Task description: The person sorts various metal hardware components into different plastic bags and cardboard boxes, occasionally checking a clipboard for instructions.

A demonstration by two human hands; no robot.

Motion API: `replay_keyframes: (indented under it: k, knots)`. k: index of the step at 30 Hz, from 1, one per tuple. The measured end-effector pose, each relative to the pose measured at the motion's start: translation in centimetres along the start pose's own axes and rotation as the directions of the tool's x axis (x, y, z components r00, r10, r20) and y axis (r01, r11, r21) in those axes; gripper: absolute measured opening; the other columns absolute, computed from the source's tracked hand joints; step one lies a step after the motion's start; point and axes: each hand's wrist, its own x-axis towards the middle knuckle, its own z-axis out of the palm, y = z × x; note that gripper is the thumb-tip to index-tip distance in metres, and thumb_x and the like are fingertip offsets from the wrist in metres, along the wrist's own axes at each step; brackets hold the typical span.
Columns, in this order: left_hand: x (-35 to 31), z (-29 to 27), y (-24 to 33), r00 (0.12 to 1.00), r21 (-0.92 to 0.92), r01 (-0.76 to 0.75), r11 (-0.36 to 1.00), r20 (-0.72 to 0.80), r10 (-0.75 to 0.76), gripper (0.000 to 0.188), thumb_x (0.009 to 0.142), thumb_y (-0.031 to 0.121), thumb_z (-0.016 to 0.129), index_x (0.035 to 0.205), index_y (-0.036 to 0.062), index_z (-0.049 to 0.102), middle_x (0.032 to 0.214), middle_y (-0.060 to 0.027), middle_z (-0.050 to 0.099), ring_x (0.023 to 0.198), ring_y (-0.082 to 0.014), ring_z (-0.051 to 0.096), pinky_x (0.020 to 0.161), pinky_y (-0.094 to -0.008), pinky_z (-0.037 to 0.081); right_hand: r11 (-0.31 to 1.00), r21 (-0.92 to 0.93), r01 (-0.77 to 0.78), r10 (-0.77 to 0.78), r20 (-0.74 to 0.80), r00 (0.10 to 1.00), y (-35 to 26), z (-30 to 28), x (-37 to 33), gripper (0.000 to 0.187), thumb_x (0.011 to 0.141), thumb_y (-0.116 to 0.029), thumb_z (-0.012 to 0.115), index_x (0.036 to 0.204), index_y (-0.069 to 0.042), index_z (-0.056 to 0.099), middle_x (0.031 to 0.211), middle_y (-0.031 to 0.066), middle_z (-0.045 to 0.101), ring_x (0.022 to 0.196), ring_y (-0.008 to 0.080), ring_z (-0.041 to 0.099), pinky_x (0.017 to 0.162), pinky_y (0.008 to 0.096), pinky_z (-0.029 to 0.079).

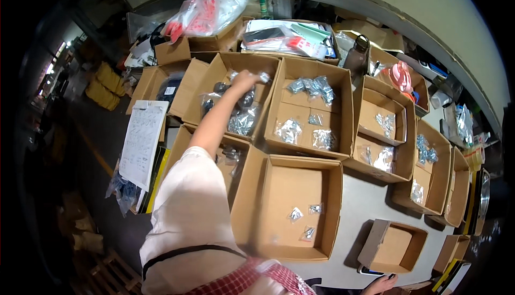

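Observation:
My left arm stretches forward into the far-left cardboard box (222, 61). There my left hand (244, 81) is closed, with a small shiny plastic packet (264, 78) at its fingertips. Below the hand lie dark round parts (246, 100) and clear bags of metal hardware (242, 122). My right hand (382, 284) is low at the near table edge, beside a small cardboard box (397, 245). Its fingers are curled around something small and dark that I cannot make out.
Open cardboard boxes crowd the table, including one with bagged screws (323, 139) and a near one with several small packets (295, 214). A dark bottle (356, 56) stands behind them. At left leans a clipboard with a written sheet (144, 142).

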Motion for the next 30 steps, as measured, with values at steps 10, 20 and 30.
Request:
replay_keyframes:
  k: [10, 20, 30]
  knots:
    - [-2.8, -8.8, 3.9, 0.86, -0.219, 0.018, 0.976, 0.5, 0.096, 0.02, 0.066, 0.0, 0.058, 0.085, -0.0004, 0.064, 0.075, -0.0089, 0.063, 0.064, -0.0166, 0.06, 0.059, -0.029, 0.051, 0.998, 0.055, 0.026, -0.026, -0.015, 1.0, 0.6, 0.4, 0.0, 0.044, 0.094, -0.018, 0.044, 0.133, 0.001, 0.052, 0.133, 0.0226, 0.056, 0.123, 0.0423, 0.05, 0.102, 0.0497, 0.038]
    - [-5.5, -5.7, 1.8, 0.753, 0.24, -0.286, 0.928, 0.655, 0.063, 0.042, 0.071, 0.019, 0.082, 0.105, -0.0014, 0.068, 0.096, -0.0155, 0.072, 0.092, -0.0252, 0.068, 0.079, -0.0361, 0.053, 0.997, 0.067, 0.033, -0.03, -0.049, 0.998, 0.8, 0.2, 0.1, 0.043, 0.088, -0.018, 0.046, 0.126, 0.0, 0.055, 0.126, 0.0221, 0.058, 0.119, 0.0422, 0.051, 0.1, 0.0496, 0.039]
    - [-5.7, -10.4, 2.1, 0.926, 0.446, -0.181, 0.877, 0.377, -0.001, 0.054, 0.072, 0.048, 0.078, 0.108, 0.0077, 0.073, 0.106, -0.0195, 0.072, 0.1, -0.035, 0.068, 0.089, -0.0431, 0.052, 0.995, 0.1, 0.023, -0.025, 0.014, 1.0, -0.5, -0.6, 0.5, 0.042, 0.088, -0.015, 0.043, 0.126, 0.0, 0.056, 0.125, 0.0207, 0.059, 0.118, 0.04, 0.052, 0.1, 0.0484, 0.039]
